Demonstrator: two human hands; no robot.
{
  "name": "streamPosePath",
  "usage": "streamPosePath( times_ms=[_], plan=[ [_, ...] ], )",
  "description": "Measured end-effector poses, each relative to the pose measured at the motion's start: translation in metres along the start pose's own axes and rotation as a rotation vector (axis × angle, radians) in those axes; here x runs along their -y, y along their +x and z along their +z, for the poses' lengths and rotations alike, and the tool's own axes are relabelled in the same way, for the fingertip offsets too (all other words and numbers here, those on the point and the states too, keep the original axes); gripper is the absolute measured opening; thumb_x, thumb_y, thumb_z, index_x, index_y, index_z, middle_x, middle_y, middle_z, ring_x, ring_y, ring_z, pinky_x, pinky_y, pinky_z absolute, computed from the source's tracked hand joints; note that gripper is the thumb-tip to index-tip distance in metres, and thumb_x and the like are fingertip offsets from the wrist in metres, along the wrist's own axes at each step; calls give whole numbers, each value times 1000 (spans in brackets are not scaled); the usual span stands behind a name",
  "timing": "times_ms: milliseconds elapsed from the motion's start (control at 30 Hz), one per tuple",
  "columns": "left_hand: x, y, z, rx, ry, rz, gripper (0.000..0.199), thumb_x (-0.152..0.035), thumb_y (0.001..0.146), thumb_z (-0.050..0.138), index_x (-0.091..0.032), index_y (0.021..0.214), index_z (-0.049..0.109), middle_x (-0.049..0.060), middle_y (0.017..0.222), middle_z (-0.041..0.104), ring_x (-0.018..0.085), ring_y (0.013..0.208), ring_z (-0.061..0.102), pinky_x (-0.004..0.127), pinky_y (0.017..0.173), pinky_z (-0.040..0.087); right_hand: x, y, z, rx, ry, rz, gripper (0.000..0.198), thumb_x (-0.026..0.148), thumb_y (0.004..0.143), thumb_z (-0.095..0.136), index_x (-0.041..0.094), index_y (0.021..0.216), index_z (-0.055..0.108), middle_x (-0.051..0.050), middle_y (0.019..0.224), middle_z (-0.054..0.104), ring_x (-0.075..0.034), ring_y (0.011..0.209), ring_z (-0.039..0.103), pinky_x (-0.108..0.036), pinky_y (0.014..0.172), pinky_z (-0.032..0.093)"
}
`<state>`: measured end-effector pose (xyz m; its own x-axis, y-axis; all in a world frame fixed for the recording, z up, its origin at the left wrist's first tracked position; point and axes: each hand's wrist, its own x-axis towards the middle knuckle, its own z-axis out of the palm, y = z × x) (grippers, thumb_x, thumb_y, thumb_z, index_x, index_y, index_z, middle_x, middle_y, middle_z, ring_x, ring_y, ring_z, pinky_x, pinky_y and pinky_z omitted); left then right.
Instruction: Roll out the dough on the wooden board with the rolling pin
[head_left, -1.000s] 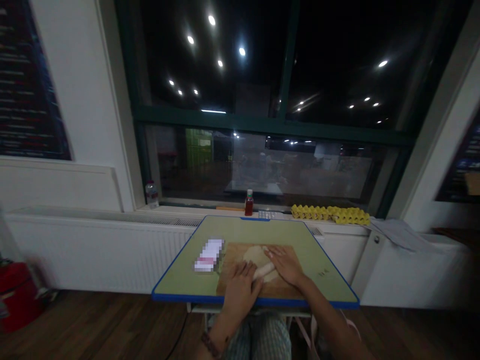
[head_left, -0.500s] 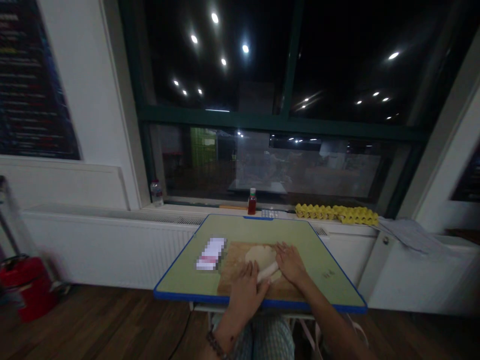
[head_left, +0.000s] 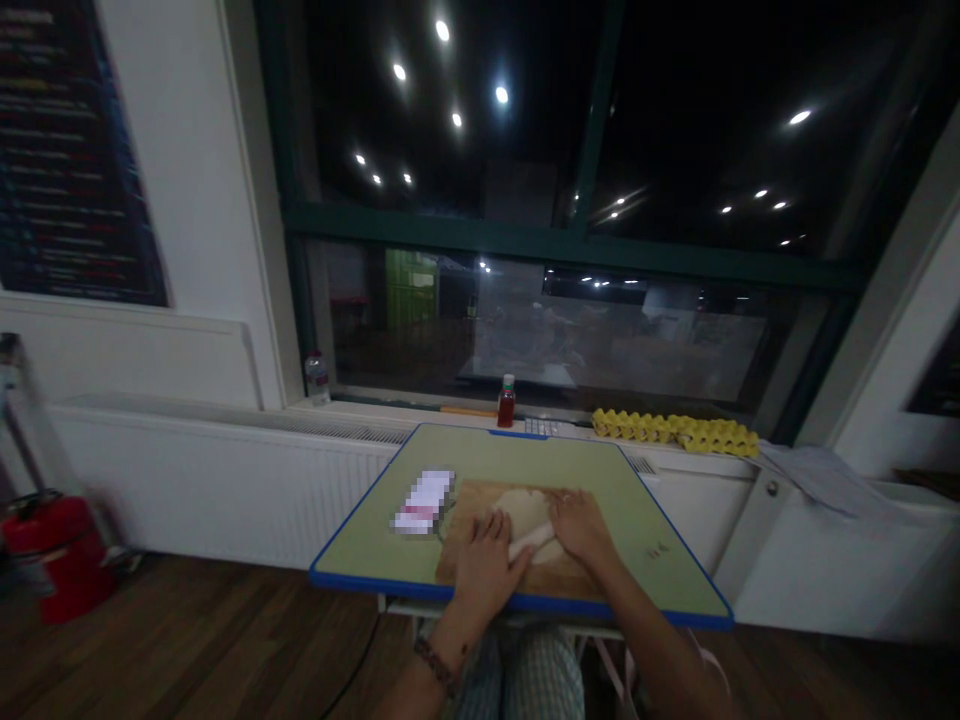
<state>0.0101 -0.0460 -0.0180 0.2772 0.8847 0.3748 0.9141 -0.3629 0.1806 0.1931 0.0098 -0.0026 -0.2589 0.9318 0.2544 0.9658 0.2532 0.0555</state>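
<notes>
Loosely extended, the left hand and right hand lie palm-down over opposite ends of a pale rolling pin. It slants across flattened dough on a wooden board atop a green table.

Dough on board, board on table, phone left of board, egg trays behind table.

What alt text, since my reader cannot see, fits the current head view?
A bare left hand and right hand rest on a pale cylindrical rolling pin over flat cream dough, on a rectangular brown wooden board atop a blue-edged pale-green table.
</notes>
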Motion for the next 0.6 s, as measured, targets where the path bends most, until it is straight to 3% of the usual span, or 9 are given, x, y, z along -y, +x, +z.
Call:
streamPosePath(
  times_ms=[100, 200, 400, 500, 600],
  plan=[
    [12, 13, -7, 36, 21, -74, 62, -56, 95, 38, -12, 135, 57, 17, 142, 54, 33, 138, 42, 55, 117, 25, 12, 20, -7, 95, 46, 94, 48, 16, 96, 27, 13, 132, 59, -12, 145, 49, -23, 137, 43, -43, 115, 27],
    [18, 16, -7, 66, -3, -92, 66, -59, 95, 35, -13, 136, 56, 16, 145, 52, 32, 140, 39, 55, 117, 24, 17, 25, -4, 123, 64, 153, 49, 15, 96, 26, 15, 133, 59, -10, 146, 48, -21, 139, 41, -43, 117, 23],
    [13, 2, 7, 43, -37, 31, 64, -57, 95, 36, -14, 139, 52, 15, 144, 52, 29, 137, 44, 48, 115, 31, 0, -5, 8, 3, 8, 49, 51, 21, 98, 25, 3, 139, 51, -21, 147, 44, -26, 140, 38, -44, 116, 25],
    [9, 0, 7, 51, -55, 79, 62, -54, 95, 39, -13, 142, 49, 15, 148, 48, 29, 139, 42, 47, 116, 30, -10, -20, 15, -23, 10, 17, 53, 24, 100, 23, 2, 142, 47, -19, 149, 42, -26, 141, 37, -43, 118, 22],
    [11, 8, 1, 61, -31, 36, 62, -54, 96, 38, -13, 141, 51, 16, 149, 46, 30, 140, 40, 51, 117, 27, -14, -22, 19, -28, 28, 11, 53, 24, 100, 22, 3, 141, 49, -18, 146, 47, -25, 138, 41, -41, 117, 26]
  ],
)
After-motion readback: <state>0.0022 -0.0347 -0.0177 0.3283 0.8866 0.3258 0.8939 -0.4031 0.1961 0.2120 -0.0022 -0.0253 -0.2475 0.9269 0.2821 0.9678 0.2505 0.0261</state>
